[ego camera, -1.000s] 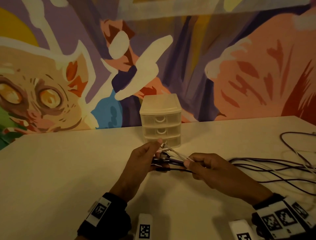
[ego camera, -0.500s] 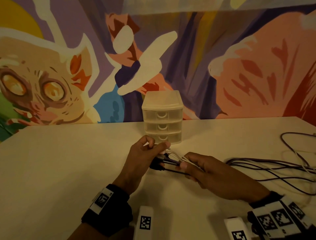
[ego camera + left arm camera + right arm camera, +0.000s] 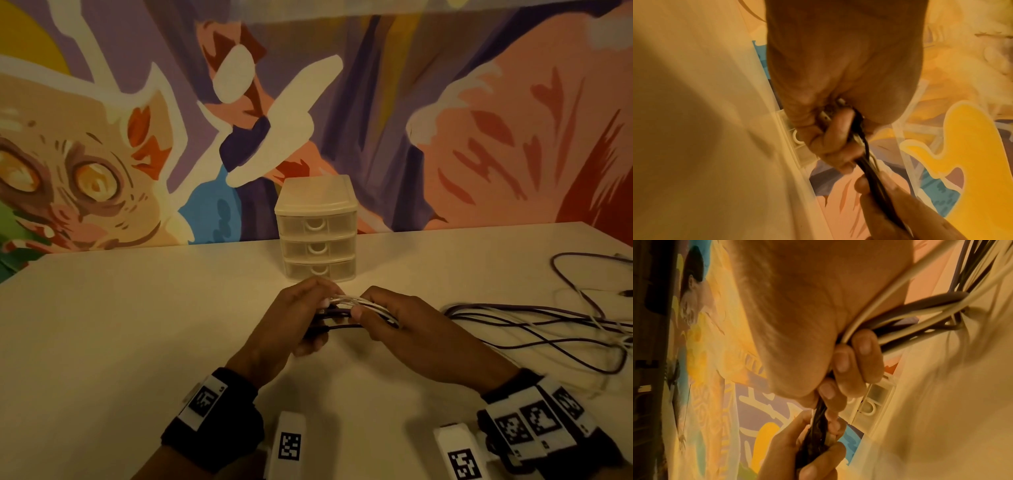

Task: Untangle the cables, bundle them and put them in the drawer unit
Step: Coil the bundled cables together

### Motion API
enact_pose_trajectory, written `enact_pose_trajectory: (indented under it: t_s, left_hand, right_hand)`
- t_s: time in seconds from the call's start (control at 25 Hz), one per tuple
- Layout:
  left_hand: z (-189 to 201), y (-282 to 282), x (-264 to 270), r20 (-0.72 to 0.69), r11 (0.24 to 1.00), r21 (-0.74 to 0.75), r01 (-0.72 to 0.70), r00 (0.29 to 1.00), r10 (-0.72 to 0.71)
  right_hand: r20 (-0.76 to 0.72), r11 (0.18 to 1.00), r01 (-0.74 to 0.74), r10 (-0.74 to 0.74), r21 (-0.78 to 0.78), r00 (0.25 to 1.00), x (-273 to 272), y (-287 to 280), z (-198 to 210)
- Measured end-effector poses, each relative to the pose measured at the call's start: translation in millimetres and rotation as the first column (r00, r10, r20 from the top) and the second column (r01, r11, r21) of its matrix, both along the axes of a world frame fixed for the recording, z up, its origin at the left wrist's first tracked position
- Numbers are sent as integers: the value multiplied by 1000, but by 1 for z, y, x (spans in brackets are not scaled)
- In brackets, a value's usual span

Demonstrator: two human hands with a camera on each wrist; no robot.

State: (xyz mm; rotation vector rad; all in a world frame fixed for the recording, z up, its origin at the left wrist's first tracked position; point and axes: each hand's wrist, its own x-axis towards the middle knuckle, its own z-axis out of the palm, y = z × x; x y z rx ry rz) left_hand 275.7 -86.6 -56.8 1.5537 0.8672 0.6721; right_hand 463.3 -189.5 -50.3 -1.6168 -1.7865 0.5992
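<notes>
Several dark and white cables (image 3: 520,318) trail across the white table (image 3: 120,335) to the right. Their gathered ends (image 3: 342,310) run between my two hands at the table's middle. My left hand (image 3: 301,318) grips the plug ends with curled fingers (image 3: 830,141). My right hand (image 3: 387,315) is closed round the same bundle (image 3: 900,318) just to the right, and the cables (image 3: 869,164) stretch taut between the fists. The small translucent three-drawer unit (image 3: 317,229) stands just behind the hands, all drawers closed.
A painted mural wall (image 3: 479,120) rises right behind the table's far edge. Loose cable loops (image 3: 582,274) spread to the table's right edge. The bare tabletop stretches to the left of the hands.
Both hands have drawn closer together on the bundle. My left hand went from pinching the plug ends to closing its fingers round them.
</notes>
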Motion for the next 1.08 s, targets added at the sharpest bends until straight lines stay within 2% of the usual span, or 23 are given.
enact_pose_trajectory:
  t_s: [0.08, 0.16, 0.28, 0.4, 0.48, 0.56, 0.72, 0.84, 0.96, 1.08]
  left_hand:
    - [-1, 1, 4, -98, 990, 72, -124, 987, 131]
    - [-5, 5, 3, -79, 977, 123, -175, 979, 185]
    - [-1, 16, -8, -38, 960, 159, -230, 970, 238]
    - [4, 17, -12, 11, 975, 54, -217, 976, 217]
    - [2, 15, -8, 24, 978, 40, -203, 979, 202]
    - [1, 13, -5, 14, 972, 81, -222, 975, 222]
    - [-5, 14, -3, -148, 956, 232, -181, 965, 219]
    - [-6, 13, 0, -162, 948, 259, -186, 959, 232]
    - [-5, 11, 2, -114, 943, 251, -217, 961, 252]
    - [-3, 7, 6, -30, 958, 163, -235, 969, 243]
  right_hand:
    - [-20, 1000, -7, 7, -16, 1000, -3, 0, 0]
    - [10, 999, -20, 20, -46, 1000, -4, -1, 1]
    - [145, 998, 10, -2, -57, 989, 4, -2, 6]
    - [157, 995, 94, -98, 36, 983, 11, -1, 10]
    - [125, 986, 136, -147, 92, 981, 12, 0, 11]
    - [115, 984, 137, -150, 113, 982, 12, 0, 13]
    - [144, 981, 137, -156, 135, 977, 14, 1, 11]
    - [258, 986, 119, -145, 114, 955, 11, -1, 13]
    - [462, 994, 63, -99, 91, 881, -6, 3, 17]
    - [518, 996, 4, -52, 95, 854, -14, 18, 14]
